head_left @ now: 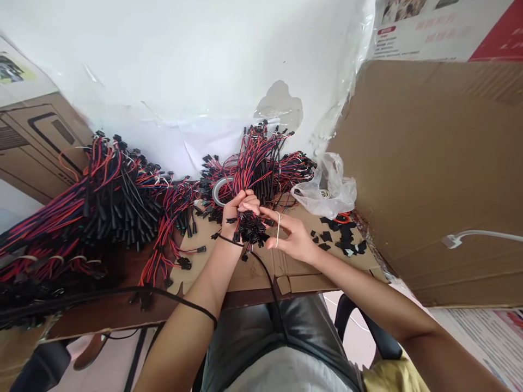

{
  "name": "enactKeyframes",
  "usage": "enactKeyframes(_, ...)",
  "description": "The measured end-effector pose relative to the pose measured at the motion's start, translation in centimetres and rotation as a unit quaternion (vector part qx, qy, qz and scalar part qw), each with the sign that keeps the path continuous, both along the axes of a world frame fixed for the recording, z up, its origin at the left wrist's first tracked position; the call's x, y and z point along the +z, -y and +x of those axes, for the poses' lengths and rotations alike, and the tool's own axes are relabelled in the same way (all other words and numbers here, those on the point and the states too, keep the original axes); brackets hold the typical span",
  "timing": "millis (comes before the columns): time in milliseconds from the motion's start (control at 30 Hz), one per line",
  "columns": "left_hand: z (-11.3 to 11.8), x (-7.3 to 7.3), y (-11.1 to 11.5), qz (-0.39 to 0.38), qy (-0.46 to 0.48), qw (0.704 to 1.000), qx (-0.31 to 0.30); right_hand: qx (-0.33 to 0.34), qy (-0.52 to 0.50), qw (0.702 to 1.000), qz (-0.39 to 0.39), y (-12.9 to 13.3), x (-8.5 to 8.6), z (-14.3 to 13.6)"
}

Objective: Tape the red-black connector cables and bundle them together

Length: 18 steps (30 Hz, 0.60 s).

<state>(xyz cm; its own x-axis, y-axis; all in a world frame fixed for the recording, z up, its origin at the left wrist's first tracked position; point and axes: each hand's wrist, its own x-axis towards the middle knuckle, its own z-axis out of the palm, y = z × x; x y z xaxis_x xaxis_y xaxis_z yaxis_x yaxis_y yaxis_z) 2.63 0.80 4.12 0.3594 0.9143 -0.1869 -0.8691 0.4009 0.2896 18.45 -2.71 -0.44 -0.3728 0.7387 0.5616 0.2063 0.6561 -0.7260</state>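
Note:
My left hand (240,208) is closed around a bundle of red and black wires, and the bundle's black plug connectors (251,228) stick out toward me below the fingers. More red, blue and black wires (253,163) rise just beyond that hand; I cannot tell which of them belong to the held bundle. My right hand (297,238) is beside the connectors, with a pale rubber band (278,230) stretched across its thumb and fingers. Its fingertips reach the edge of the connector cluster. The grip inside my left hand is partly hidden.
Large piles of wired connectors (122,196) cover the left of the table. A tape roll (220,191) stands behind my left hand. To the right are a clear plastic bag (329,188) and black scraps (345,237) on the cardboard sheet (261,277). A tall cardboard panel (429,163) borders the right side.

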Motion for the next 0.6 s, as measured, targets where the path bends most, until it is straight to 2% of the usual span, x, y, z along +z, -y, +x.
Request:
enactKeyframes(200, 0.5, -0.9, -0.3, 0.025, -0.009, 1.000, 0.008, -0.039, 0.008, 0.999, 0.035, 0.1, -0.3, -0.4)
enactKeyframes(367, 0.6, -1.1, -0.3, 0.004, 0.032, 0.999, -0.017, -0.058, 0.004, 0.998, 0.035, 0.4, -0.5, -0.8)
enactKeyframes(500, 0.4, -0.5, -0.1, -0.016, 0.031, 0.999, -0.023, -0.022, -0.005, 0.998, 0.052, -0.6, -0.9, 0.1)
enactKeyframes(600, 0.2, 0.1, 0.3, -0.012, 0.049, 0.999, -0.021, 0.013, 0.001, 0.995, 0.103, -2.4, -0.8, 1.6)
